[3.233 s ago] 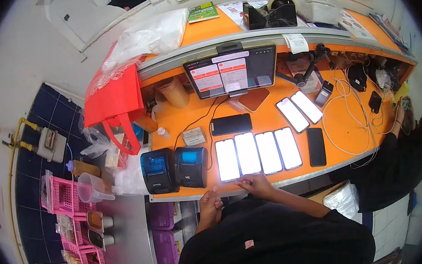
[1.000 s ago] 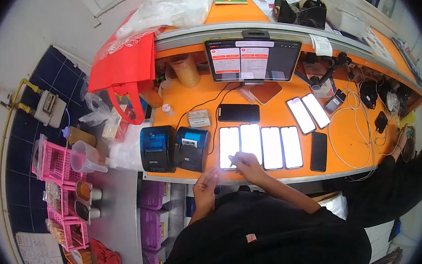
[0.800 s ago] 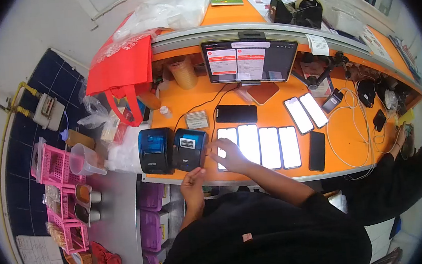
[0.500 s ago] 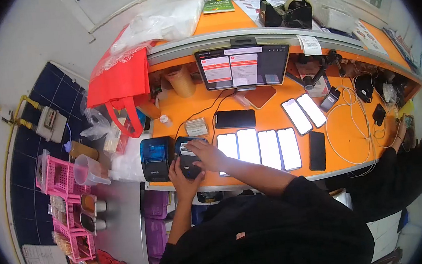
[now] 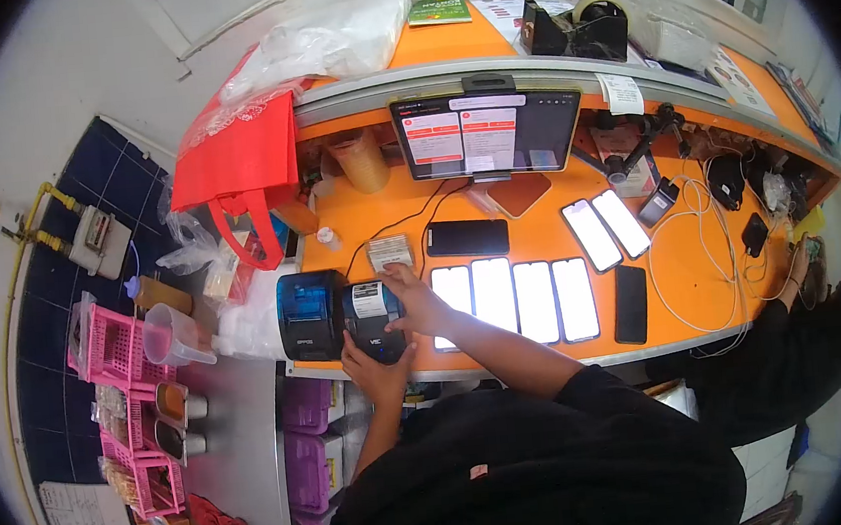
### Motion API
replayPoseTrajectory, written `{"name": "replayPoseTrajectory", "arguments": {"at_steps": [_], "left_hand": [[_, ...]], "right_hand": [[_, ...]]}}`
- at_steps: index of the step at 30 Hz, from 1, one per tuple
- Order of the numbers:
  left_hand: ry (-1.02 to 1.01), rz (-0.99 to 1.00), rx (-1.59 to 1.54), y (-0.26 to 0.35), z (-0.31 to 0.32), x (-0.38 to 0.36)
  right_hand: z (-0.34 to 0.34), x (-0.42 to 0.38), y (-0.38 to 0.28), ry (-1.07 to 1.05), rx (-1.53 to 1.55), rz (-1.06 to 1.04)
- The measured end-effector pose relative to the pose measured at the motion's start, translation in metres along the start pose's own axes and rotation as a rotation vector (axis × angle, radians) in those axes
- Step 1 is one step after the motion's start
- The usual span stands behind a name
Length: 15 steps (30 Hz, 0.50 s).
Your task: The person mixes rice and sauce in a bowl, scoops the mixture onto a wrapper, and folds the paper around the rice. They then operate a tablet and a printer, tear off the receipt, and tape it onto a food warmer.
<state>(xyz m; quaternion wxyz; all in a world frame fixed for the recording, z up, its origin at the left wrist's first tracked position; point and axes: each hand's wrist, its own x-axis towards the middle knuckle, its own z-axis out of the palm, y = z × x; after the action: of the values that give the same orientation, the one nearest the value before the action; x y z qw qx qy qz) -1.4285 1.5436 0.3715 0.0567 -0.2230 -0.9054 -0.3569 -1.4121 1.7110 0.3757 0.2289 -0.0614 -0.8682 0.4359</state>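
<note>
Head | orange counter [image 5: 538, 237] | blue-tiled wall [image 5: 86, 207] | steel table [image 5: 234, 419]

a tablet [image 5: 487, 135] stands behind four lit phones [image 5: 514, 301] beside a red bag [image 5: 237, 168]

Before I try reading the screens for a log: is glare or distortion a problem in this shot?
Head view: the row of lit phones is blown out white, unreadable; fisheye bends the orange counter and darkens the corners; the tablet shows red panels, text too small.
</note>
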Motion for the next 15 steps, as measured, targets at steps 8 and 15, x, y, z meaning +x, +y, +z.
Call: {"name": "replayPoseTrajectory", "arguments": {"at_steps": [8, 15], "left_hand": [[-0.005, 0.018, 0.001, -0.0063, 0.0027, 0.002], [-0.004, 0.033, -0.003, -0.0055, 0.0018, 0.0023]], "right_hand": [[-0.0045, 0.0004, 0.0013, -0.012, 0.0, -0.026], [-0.0039, -0.0001, 0.0028, 0.003, 0.026, -0.042]]}}
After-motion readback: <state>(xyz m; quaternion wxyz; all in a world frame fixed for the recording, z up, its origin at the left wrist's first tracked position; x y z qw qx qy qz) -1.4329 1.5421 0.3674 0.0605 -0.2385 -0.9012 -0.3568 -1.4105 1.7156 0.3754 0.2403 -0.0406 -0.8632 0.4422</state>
